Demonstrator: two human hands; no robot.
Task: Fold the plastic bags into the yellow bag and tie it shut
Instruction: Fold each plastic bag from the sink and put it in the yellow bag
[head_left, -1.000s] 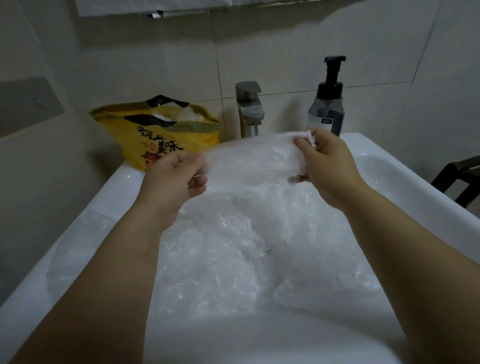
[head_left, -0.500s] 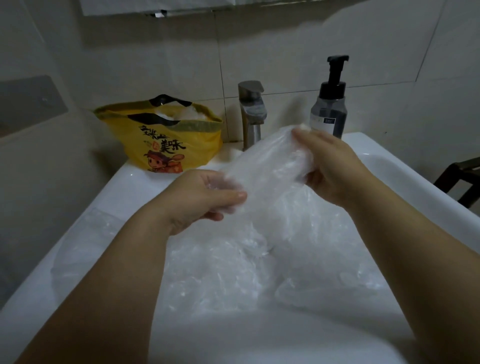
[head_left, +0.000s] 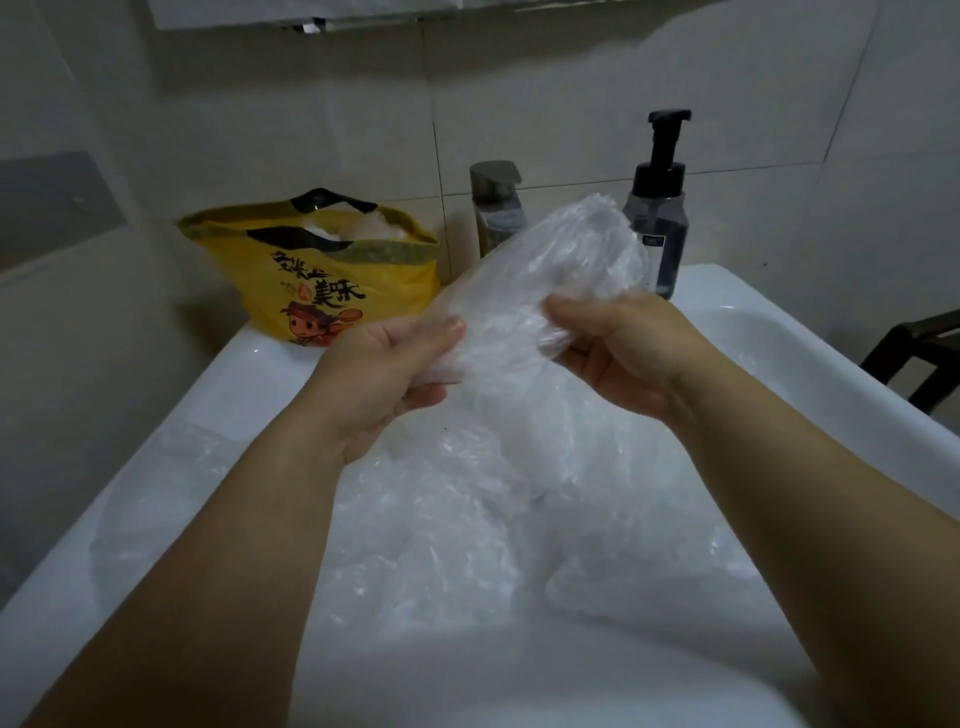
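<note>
Your two forearms reach in from the bottom corners and meet over the white sink (head_left: 244, 379). Your left hand (head_left: 384, 369) is turned palm-in, thumb on top and fingers curled beneath, pinching the lower left end of a folded clear plastic bag (head_left: 545, 275). Your right hand (head_left: 618, 358) faces it, thumb pointing left across the film and fingers curled under, clamped on the same bag near its lower right edge. Both grips are closed on the plastic, and the hands sit near each other with only crumpled film between them. The bag rises from your hands as a slanted bundle, its upper end tilted toward the back right, in front of the faucet (head_left: 496, 202) and the pump bottle (head_left: 657, 208). Below your wrists, more loose clear bags (head_left: 457, 525) lie heaped in the basin. The yellow bag (head_left: 322, 280) stands on the back left corner of the sink against the tiled wall, its mouth open with white plastic showing inside, apart from your left hand. A dark frame (head_left: 909, 358) shows at the right edge
</note>
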